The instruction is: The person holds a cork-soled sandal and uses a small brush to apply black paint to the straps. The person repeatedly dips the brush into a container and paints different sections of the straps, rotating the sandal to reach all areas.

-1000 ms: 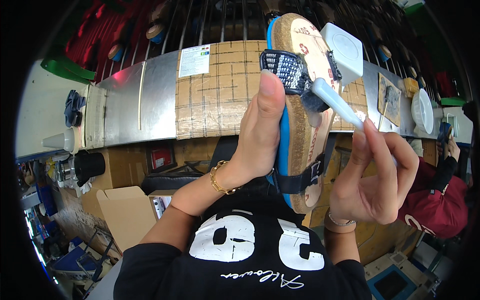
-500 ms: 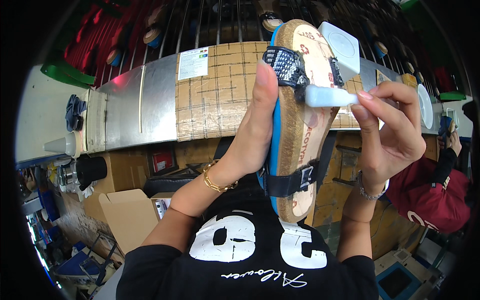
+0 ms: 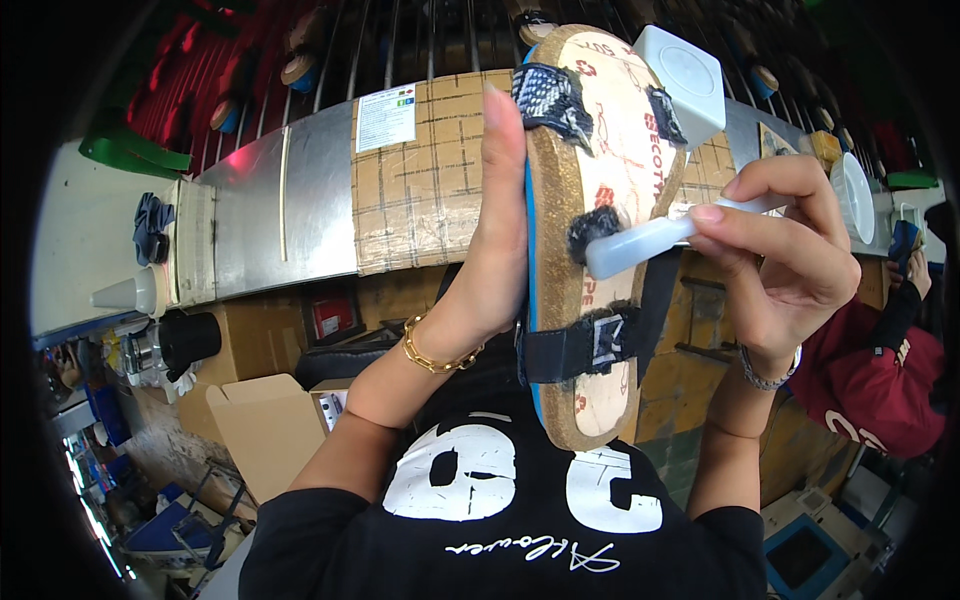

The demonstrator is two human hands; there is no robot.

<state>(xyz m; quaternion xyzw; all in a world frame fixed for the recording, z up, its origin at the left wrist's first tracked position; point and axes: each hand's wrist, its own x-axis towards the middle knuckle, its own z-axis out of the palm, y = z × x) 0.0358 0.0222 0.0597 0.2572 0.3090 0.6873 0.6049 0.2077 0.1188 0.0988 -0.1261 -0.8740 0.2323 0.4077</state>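
My left hand is closed on a sandal sole, thumb up along its left edge, other fingers mostly hidden behind. The sole stands lengthwise, with brown cork edges, a pale printed underside and blue along its left side. Ends of a black-and-white woven strap are folded onto its upper part; a black strap crosses lower down. Between thumb and fingers, my right hand pinches a brush with a whitish plastic handle. Its dark bristles are against the sole's left margin, between the straps.
Beyond the sandal lies a cardboard-covered metal bench. A white square container and a white bowl stand right of it. Behind are metal rollers carrying several sandals. A person in dark red works at right; an opened carton sits lower left.
The brush has moved down the sole's left margin, from beside the woven strap to the middle, its handle now slanting. The sandal has shifted slightly left, with my left hand on it.
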